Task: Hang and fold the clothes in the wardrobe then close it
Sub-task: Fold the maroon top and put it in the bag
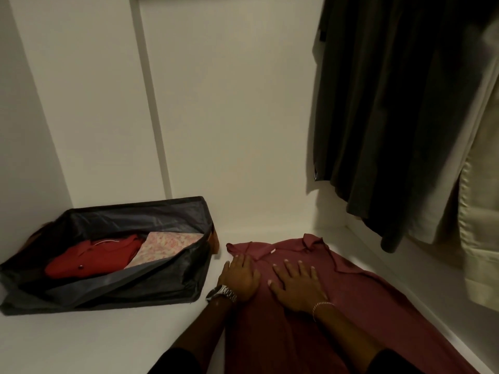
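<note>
Both hands, left hand [239,276], right hand [295,286], flat on maroon shirt [364,306].

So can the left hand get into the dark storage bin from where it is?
Probably yes. The left hand rests flat on the maroon shirt, close beside the dark fabric bin. The bin's top is open and only bare shelf lies between them.

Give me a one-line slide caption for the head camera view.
Both hands, left hand and right hand, press flat on a maroon shirt spread on the wardrobe shelf, beside a dark fabric bin.
</note>
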